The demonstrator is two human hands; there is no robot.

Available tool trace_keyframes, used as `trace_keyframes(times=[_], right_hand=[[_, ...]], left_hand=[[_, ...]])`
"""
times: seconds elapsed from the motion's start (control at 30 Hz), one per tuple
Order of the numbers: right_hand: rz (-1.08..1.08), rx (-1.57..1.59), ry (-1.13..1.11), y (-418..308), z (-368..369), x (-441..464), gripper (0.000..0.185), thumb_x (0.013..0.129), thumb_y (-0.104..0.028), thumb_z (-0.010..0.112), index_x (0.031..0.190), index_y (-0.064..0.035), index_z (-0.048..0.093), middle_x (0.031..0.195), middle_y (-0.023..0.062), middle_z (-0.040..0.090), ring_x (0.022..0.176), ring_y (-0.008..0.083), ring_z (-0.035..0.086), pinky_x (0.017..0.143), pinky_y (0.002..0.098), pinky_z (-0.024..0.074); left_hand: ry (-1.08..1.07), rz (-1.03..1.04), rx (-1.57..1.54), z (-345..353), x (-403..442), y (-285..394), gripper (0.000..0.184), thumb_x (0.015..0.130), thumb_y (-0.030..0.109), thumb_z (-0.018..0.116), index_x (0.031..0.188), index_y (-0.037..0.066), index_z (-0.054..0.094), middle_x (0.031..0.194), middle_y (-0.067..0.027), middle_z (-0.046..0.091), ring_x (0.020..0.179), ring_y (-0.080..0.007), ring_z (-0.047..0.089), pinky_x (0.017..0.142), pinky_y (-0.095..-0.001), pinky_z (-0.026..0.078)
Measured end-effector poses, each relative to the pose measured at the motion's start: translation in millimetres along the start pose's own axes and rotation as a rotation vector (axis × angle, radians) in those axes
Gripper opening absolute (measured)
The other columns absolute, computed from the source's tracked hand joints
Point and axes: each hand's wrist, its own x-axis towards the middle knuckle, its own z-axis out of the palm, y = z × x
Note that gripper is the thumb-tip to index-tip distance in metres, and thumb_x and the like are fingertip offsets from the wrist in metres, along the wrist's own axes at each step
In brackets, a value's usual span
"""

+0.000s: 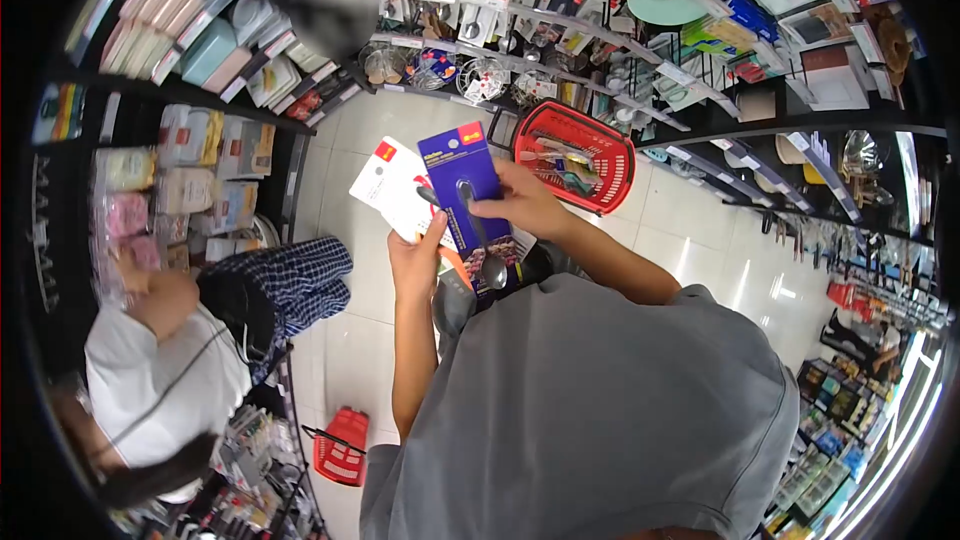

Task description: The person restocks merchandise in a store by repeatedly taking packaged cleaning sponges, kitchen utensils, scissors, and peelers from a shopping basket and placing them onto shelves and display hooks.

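Clearly, the fullest container is the red basket (626, 162), on the floor at the upper centre of the frame, its wall slotted; several packaged items (575, 165) lie inside, too small to name. A second red basket (345, 425) stands at the lower left with a dark handle across it; I cannot tell what it holds. Small wire baskets (485, 80) sit along the shelf at the top.

In the centre of the frame, the left hand (413, 262) is closed on the lower part of a white card (385, 180) and the near edge of a blue card (452, 165), thumb in front. The right hand (525, 202) grips the blue card's right edge, its thumb lying across the front. A metal spoon (493, 272) is mounted on the blue card, bowl downward. The blue card partly overlaps the white one, which tilts leftward.

At the left of the frame, another person in a white shirt (165, 380) reaches toward pink packages (128, 215) on a rack.
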Motion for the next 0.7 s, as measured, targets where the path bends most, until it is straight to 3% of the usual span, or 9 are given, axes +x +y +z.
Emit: trace_keyframes(times=[0.1,0.27,0.33,0.37,0.47,0.53,0.6,0.63,0.7], right_hand=[[0.132,0.151,0.165,8,3,37,0.023,0.092,-0.018,0.056,0.107,-0.0007,0.058,0.091,0.0013,0.063,0.082,0.0065,0.058,0.075,0.0237,0.0483],[0.151,0.373,0.266,11,-19,105,0.021,0.092,-0.017,0.056,0.104,0.0001,0.057,0.090,0.0029,0.064,0.080,0.0089,0.059,0.072,0.0241,0.0475],[-0.007,-0.024,0.411,30,-36,140,0.024,0.088,-0.011,0.059,0.110,-0.0012,0.054,0.094,0.0055,0.063,0.083,0.0116,0.059,0.074,0.0268,0.0473],[-0.034,-0.067,0.393,48,-51,159,0.033,0.085,-0.007,0.061,0.116,-0.0027,0.051,0.098,0.0082,0.063,0.088,0.0143,0.059,0.079,0.0289,0.0466],[-0.051,-0.298,0.427,82,-84,199,0.038,0.082,-0.008,0.063,0.118,-0.0015,0.051,0.102,0.0105,0.063,0.094,0.0174,0.058,0.083,0.0309,0.0455],[0.017,-0.242,0.448,85,-86,220,0.037,0.082,-0.009,0.063,0.116,0.0004,0.051,0.103,0.0109,0.063,0.094,0.0176,0.058,0.084,0.0312,0.0451],[-0.006,-0.147,0.492,108,-92,245,0.036,0.082,-0.009,0.063,0.115,0.0018,0.052,0.103,0.0114,0.063,0.094,0.0169,0.058,0.085,0.0303,0.0442],[0.003,-0.224,0.448,117,-97,253,0.034,0.085,0.006,0.056,0.118,0.0013,0.048,0.107,0.0062,0.060,0.100,0.0125,0.056,0.089,0.0274,0.0431],[-0.032,-0.182,0.494,149,-104,277,0.032,0.085,0.000,0.058,0.115,0.0012,0.050,0.104,0.0075,0.061,0.097,0.0121,0.056,0.087,0.0267,0.0432]], left_hand=[[0.095,0.037,0.085,-9,26,18,0.024,0.084,0.005,0.066,0.105,-0.004,0.058,0.097,-0.0093,0.064,0.083,-0.0124,0.061,0.072,-0.0248,0.048],[0.227,0.063,0.175,-37,66,34,0.021,0.084,0.005,0.066,0.102,-0.003,0.058,0.092,-0.0067,0.063,0.076,-0.0086,0.057,0.062,-0.0215,0.045],[0.244,-0.047,0.230,-52,83,39,0.035,0.085,0.000,0.062,0.117,-0.006,0.050,0.108,-0.0112,0.060,0.094,-0.0156,0.059,0.084,-0.0290,0.046],[0.320,-0.154,0.256,-57,93,38,0.040,0.084,-0.002,0.062,0.121,-0.006,0.046,0.115,-0.0130,0.057,0.101,-0.0182,0.057,0.088,-0.0304,0.045],[0.268,-0.145,0.250,-78,119,17,0.045,0.083,-0.003,0.062,0.125,-0.006,0.044,0.121,-0.0140,0.054,0.108,-0.0202,0.054,0.093,-0.0317,0.042],[0.244,-0.215,0.233,-96,136,-3,0.049,0.083,-0.004,0.061,0.128,-0.005,0.041,0.125,-0.0140,0.051,0.113,-0.0213,0.051,0.097,-0.0327,0.040],[0.195,-0.213,0.301,-127,152,-37,0.046,0.083,0.001,0.063,0.125,-0.003,0.045,0.113,-0.0089,0.056,0.099,-0.0169,0.055,0.085,-0.0293,0.045],[0.188,-0.301,0.237,-147,158,-58,0.049,0.083,0.002,0.063,0.128,-0.003,0.042,0.122,-0.0113,0.052,0.112,-0.0213,0.050,0.097,-0.0341,0.040],[0.138,-0.415,0.208,-184,170,-91,0.055,0.081,0.001,0.064,0.130,-0.001,0.040,0.123,-0.0116,0.051,0.113,-0.0230,0.050,0.097,-0.0360,0.040]])
